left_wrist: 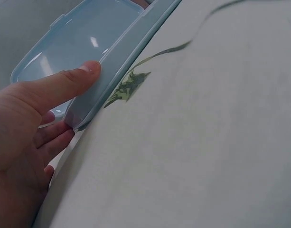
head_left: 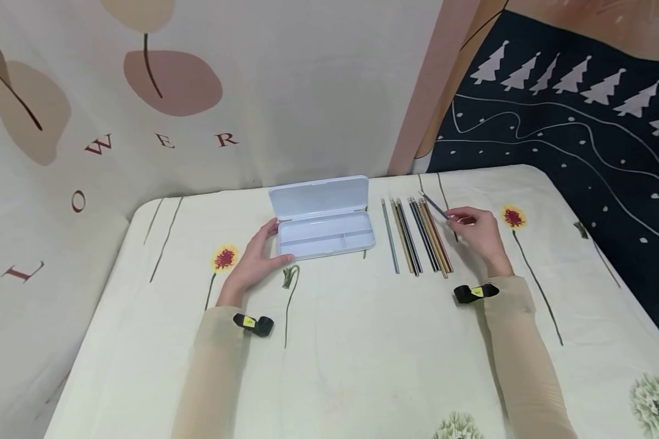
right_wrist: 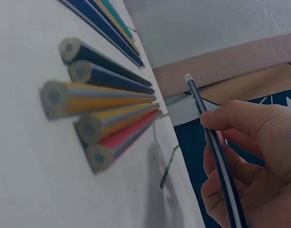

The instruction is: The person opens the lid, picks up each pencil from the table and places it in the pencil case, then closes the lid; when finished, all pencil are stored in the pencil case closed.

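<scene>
An open light-blue pencil case (head_left: pixel 313 246) lies with its lid tilted up at the back; its compartments hold nothing. At its left end the left hand (head_left: pixel 257 261) grips the case, thumb on the front rim and fingers round the corner, as the left wrist view also shows of the case (left_wrist: pixel 128 50) and hand (left_wrist: pixel 29 114). The right hand (head_left: pixel 476 235) pinches a dark striped pencil (head_left: pixel 435 205) between thumb and fingers, raised beside a row of pencils (head_left: pixel 412 238). In the right wrist view, the hand (right_wrist: pixel 252 156) holds the pencil (right_wrist: pixel 219 154) near several others (right_wrist: pixel 112 97).
A pale cloth (head_left: pixel 340 341) with printed flowers covers the table. Behind it hang a light printed curtain (head_left: pixel 318 91) and a dark cloth with white trees (head_left: pixel 560 140). A single teal pencil (head_left: pixel 390 236) lies nearest the case.
</scene>
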`<state>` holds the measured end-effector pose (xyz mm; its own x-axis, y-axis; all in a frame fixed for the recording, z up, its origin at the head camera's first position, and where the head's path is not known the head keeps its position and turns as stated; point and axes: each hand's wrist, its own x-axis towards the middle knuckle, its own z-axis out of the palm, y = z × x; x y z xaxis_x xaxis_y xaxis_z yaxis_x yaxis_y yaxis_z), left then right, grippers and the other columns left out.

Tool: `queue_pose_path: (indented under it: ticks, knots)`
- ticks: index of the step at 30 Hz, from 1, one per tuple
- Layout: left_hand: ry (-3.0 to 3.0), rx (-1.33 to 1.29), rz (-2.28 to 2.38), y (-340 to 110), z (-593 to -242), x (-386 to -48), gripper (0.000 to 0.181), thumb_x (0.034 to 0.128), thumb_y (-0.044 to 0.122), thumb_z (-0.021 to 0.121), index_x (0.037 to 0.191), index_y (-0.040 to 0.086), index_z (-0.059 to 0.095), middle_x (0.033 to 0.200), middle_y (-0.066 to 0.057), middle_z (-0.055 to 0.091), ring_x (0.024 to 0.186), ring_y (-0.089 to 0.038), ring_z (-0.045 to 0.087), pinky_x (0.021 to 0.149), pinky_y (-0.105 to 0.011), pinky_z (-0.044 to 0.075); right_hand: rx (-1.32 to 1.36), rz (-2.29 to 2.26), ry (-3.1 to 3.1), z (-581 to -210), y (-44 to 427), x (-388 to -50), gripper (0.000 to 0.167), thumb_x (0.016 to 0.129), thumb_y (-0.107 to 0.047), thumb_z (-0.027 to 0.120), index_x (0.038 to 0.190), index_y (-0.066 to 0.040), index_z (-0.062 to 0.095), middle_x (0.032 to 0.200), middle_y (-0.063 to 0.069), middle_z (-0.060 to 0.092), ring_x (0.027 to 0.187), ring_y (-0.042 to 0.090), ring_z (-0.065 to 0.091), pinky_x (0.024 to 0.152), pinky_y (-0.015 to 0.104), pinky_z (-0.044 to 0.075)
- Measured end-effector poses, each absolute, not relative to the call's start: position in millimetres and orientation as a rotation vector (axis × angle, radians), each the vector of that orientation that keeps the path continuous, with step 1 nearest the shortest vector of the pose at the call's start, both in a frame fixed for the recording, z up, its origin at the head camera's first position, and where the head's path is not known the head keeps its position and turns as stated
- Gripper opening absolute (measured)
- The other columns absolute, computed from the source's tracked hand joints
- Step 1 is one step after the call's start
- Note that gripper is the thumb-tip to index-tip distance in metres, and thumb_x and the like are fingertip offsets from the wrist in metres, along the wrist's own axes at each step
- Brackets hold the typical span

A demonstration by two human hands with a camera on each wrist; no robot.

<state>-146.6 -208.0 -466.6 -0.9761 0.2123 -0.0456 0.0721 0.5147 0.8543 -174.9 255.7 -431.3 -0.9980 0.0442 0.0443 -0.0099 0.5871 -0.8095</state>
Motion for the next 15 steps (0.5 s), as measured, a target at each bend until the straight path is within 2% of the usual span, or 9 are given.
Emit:
queue_pose_path:
  ticks: [8,15]
  knots:
    - [2.623,0.251,1.443,-208.9,-465.1,-145.8,0.097,0.0816,0.025,0.079,0.154,0.009,0.018,0.151,-0.016,0.034,0.142,-0.031,0.021,0.115,-0.052,0.009,-0.006,1.422,-2.764,-429.4,238.0,-174.5,0.026,0.092,-0.007,0.062,0.115,0.003,0.067,0.1,0.019,0.062,0.089,0.024,0.053,0.066,0.025,0.043]
    - [2.617,0.259,1.454,-208.7,-464.7,-145.2,0.097,0.0813,0.026,0.079,0.154,0.008,0.018,0.151,-0.016,0.034,0.142,-0.032,0.021,0.115,-0.052,0.008,0.096,1.436,-2.751,-429.7,223.4,-175.5,0.023,0.09,-0.003,0.064,0.112,0.004,0.069,0.096,0.018,0.063,0.084,0.022,0.054,0.06,0.02,0.044]
